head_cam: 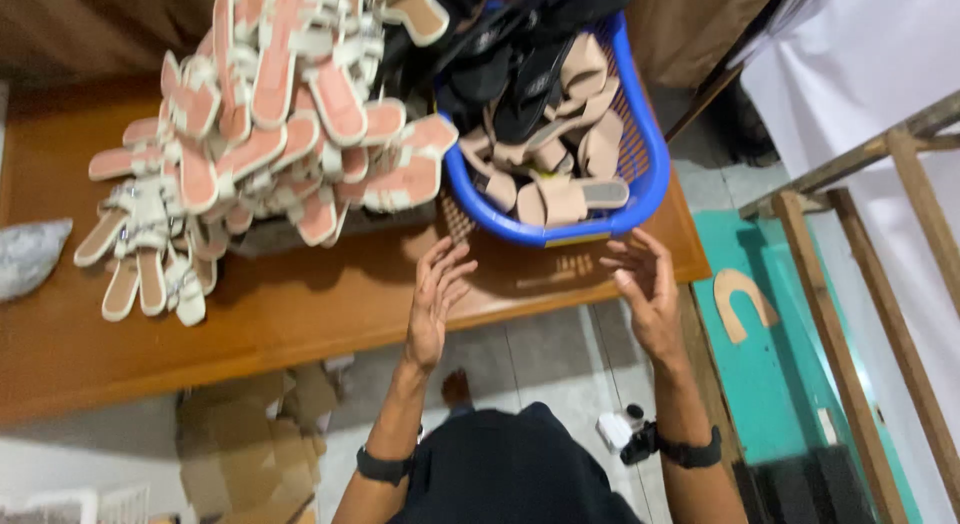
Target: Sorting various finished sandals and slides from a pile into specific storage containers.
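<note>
— Where are the hands?

— Both are raised over the near edge of the wooden table, just short of the blue plastic basket; the left hand has its fingers spread and pointing up toward the basket's near left corner, gripping nothing; the right hand is likewise empty, fingers apart and slightly curled, just below the basket's front rim.

— Are they touching the basket?

— The fingertips look very close to the rim; whether they actually touch it I cannot tell.

— What is in it?

— Beige slide sandals are heaped at the front; black sandals are piled behind them and spill over the far rim.

— And beside it?

— To the left, a tall heap of pink-soled sandals with pale straps covers much of the table, leaning against the basket's left side; a few pairs lie loose at the heap's left foot; a grey bundle sits at the far left edge.

— Anything lower down?

— A dark band circles each wrist; flattened cardboard lies on the floor under the table; a single tan sole piece rests on a teal surface to the right, beside a wooden frame.
</note>
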